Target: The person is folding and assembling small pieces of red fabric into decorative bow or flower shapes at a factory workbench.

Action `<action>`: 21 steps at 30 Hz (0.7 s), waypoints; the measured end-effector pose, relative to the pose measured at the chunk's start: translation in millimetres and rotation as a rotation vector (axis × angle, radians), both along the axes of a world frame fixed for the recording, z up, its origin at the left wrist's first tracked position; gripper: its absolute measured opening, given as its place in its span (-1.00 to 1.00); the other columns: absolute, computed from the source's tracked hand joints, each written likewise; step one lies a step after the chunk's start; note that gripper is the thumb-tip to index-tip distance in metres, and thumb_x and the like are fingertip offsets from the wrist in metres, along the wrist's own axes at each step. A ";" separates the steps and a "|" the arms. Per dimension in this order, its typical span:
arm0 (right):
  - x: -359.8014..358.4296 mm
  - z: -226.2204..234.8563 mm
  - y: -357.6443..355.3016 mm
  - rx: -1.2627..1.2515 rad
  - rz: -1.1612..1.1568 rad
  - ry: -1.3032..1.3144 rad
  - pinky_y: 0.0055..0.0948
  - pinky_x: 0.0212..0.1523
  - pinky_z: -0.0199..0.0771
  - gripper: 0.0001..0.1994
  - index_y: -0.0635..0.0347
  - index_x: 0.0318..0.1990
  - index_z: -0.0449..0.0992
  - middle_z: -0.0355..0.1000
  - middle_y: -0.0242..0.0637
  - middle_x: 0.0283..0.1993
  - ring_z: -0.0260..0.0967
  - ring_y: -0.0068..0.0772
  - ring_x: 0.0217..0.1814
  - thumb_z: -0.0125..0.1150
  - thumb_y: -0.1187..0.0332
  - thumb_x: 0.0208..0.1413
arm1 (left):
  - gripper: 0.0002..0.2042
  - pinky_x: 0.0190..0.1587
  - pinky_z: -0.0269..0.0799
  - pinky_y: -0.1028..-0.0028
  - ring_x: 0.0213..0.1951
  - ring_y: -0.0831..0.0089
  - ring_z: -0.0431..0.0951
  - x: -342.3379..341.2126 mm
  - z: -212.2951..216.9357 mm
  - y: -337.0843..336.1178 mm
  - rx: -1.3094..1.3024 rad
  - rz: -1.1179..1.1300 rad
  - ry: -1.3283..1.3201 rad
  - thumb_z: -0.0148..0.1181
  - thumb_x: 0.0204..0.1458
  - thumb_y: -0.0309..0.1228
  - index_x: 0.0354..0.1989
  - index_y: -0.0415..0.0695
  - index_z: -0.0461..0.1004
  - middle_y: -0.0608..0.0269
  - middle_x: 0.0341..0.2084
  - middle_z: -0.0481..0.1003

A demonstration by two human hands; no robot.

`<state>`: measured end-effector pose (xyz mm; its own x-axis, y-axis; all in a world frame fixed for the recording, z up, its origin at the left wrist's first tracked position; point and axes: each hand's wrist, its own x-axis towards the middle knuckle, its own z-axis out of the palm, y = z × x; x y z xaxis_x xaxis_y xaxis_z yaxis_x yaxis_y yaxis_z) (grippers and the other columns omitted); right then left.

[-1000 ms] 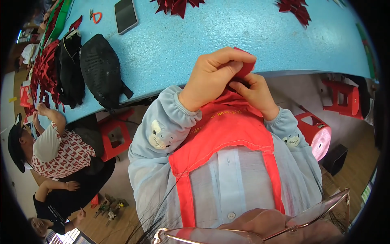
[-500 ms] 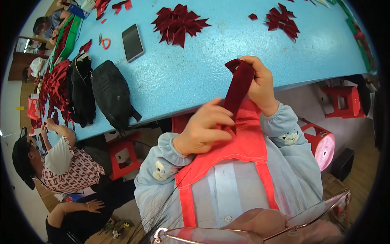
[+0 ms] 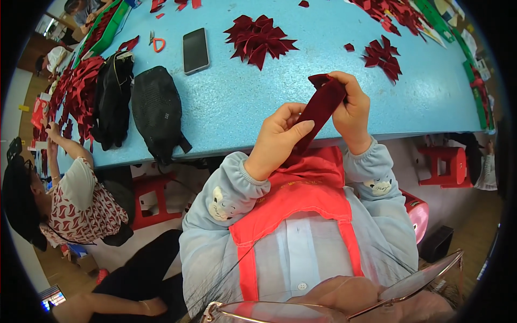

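A dark red velvet ribbon (image 3: pixel 323 107) is stretched slantwise between my hands, just over the table's near edge. My right hand (image 3: pixel 351 107) pinches its upper end, where the ribbon is folded over into a loop with a pointed tip. Lower down, my left hand (image 3: pixel 282 132) grips the strip between thumb and fingers; the tail below it runs down in front of my red apron (image 3: pixel 307 185). Beyond my hands lie a pile of velvet bows (image 3: pixel 258 40) and a smaller pile of bows (image 3: pixel 382 58).
On the blue table (image 3: pixel 226 107) are a phone (image 3: pixel 195 51), orange-handled scissors (image 3: pixel 157 44) and two black pouches (image 3: pixel 156 110). Red ribbon heaps (image 3: pixel 81 91) and green trays (image 3: pixel 110 27) line the left side. A co-worker (image 3: pixel 81 199) sits at left. Red stools (image 3: pixel 444 164) stand below.
My left hand, blurred and lower before, has risen and closed on the ribbon. The right hand keeps hold of the folded end. The view has shifted, showing more of the table's far side.
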<state>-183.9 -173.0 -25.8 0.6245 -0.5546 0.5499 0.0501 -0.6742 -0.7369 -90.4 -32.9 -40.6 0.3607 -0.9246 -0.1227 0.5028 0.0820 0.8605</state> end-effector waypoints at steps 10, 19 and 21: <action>10.3 -2.1 6.4 0.665 0.154 -0.108 -0.79 -0.57 0.09 -0.82 0.20 -0.16 0.41 0.38 -0.52 -0.41 0.15 -0.86 -0.53 -0.03 0.53 0.08 | -0.66 -0.31 0.36 0.61 -0.38 0.63 0.41 16.6 7.5 15.3 -0.065 0.016 -0.324 0.04 0.02 -0.60 0.01 -0.13 0.35 0.31 -0.37 0.47; 12.7 -1.7 6.1 0.808 0.256 -0.087 -0.80 -0.61 0.02 -0.88 0.19 -0.22 0.43 0.37 -0.56 -0.44 0.13 -0.88 -0.56 -0.01 0.46 0.11 | -0.63 -0.20 0.36 0.58 -0.27 0.59 0.42 41.5 16.2 15.1 -0.140 -0.145 -0.762 0.04 -0.02 -0.68 0.01 -0.16 0.38 0.30 -0.29 0.46; 11.1 -1.2 6.6 0.796 0.255 -0.089 -0.80 -0.61 0.02 -0.88 0.19 -0.22 0.43 0.38 -0.56 -0.43 0.13 -0.88 -0.56 -0.01 0.45 0.11 | -0.62 -0.19 0.36 0.57 -0.26 0.59 0.42 42.4 16.0 14.5 -0.147 -0.141 -0.807 0.05 -0.03 -0.68 0.01 -0.16 0.38 0.30 -0.29 0.46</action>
